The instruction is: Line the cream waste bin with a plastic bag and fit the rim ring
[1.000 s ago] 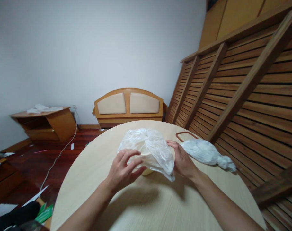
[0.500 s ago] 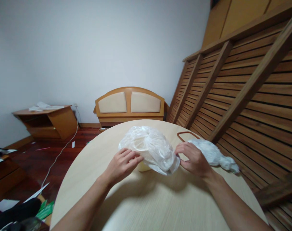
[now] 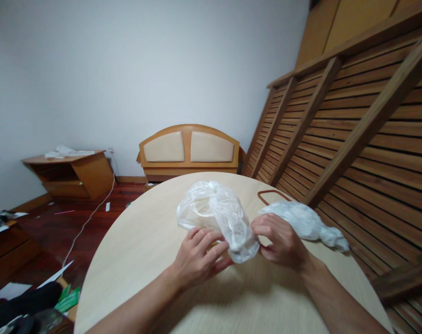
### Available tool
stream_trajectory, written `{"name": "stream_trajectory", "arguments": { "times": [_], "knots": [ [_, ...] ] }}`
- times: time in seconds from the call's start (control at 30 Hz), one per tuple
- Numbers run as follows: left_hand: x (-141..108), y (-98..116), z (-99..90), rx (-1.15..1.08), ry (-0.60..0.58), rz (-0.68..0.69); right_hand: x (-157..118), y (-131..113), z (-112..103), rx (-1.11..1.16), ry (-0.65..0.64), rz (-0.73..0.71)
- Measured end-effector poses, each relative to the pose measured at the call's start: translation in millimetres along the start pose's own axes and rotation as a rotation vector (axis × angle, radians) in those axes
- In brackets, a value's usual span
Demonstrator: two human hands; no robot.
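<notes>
1. White plastic bag (image 3: 230,213): lay on the round table (image 3: 134,260), between both hands.
2. Right hand (image 3: 280,239): pinched the bag's right edge.
3. Left hand (image 3: 200,255): curled at the near edge; grip could not be told.
4. Step, as judged: working the bag's edge; next move seemingly called for light fingers.

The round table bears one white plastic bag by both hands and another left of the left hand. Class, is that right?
No: the other white bag lies beyond the right hand, not left of the left hand, as the head view shows.
</notes>
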State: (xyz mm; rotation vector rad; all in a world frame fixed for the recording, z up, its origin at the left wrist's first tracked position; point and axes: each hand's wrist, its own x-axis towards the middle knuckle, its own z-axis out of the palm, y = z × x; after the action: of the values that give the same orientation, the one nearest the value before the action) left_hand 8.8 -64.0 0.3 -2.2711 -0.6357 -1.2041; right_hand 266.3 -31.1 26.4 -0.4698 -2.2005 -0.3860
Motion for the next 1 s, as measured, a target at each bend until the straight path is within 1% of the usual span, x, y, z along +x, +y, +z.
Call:
{"name": "stream_trajectory", "arguments": {
  "times": [0.1, 0.17, 0.23, 0.3, 0.37, 0.43, 0.47, 0.57, 0.67, 0.8, 0.9, 1.0],
  "knots": [
    [-0.5, 10.9, 7.2, -0.071, 0.032, -0.061, 2.2, -4.9, 1.2, 0.011, 0.001, -0.019],
    [-0.7, 12.3, 8.0, -0.149, 0.071, -0.092, 2.8, -7.4, 3.5, 0.025, -0.001, -0.031],
    [-0.3, 9.5, 4.7, -0.192, 0.12, -0.12, 2.5, -9.0, 6.5, 0.036, -0.006, -0.052],
    [1.3, 3.1, -2.3, -0.174, 0.159, -0.099, 1.3, -9.4, 9.3, 0.036, 0.0, -0.081],
    [4.0, -4.8, -11.9, -0.139, 0.204, -0.043, 0.0, -8.9, 11.5, 0.016, 0.038, -0.099],
    [7.4, -11.5, -21.8, -0.143, 0.244, 0.019, -0.7, -8.1, 12.9, -0.019, 0.079, -0.085],
    [9.1, -13.6, -26.2, -0.152, 0.246, 0.048, -0.5, -7.6, 13.5, -0.039, 0.087, -0.07],
    [13.6, -15.1, -35.3, -0.203, 0.183, 0.116, 1.8, -5.4, 13.8, -0.096, 0.043, -0.041],
    [15.1, -16.9, -37.9, -0.233, 0.075, 0.1, 3.4, -1.2, 11.6, -0.115, 0.006, -0.056],
    [10.6, -32.3, -36.1, -0.235, -0.079, -0.017, 3.1, 1.2, 7.8, -0.097, 0.017, -0.087],
    [4.6, -49.0, -35.5, -0.142, -0.127, -0.132, 5.9, -7.5, 10.2, -0.053, -0.005, -0.136],
    [-0.7, -63.3, -37.4, -0.081, -0.166, -0.219, 11.3, -22.9, 19.8, 0.015, -0.033, -0.202]
  ]
}}
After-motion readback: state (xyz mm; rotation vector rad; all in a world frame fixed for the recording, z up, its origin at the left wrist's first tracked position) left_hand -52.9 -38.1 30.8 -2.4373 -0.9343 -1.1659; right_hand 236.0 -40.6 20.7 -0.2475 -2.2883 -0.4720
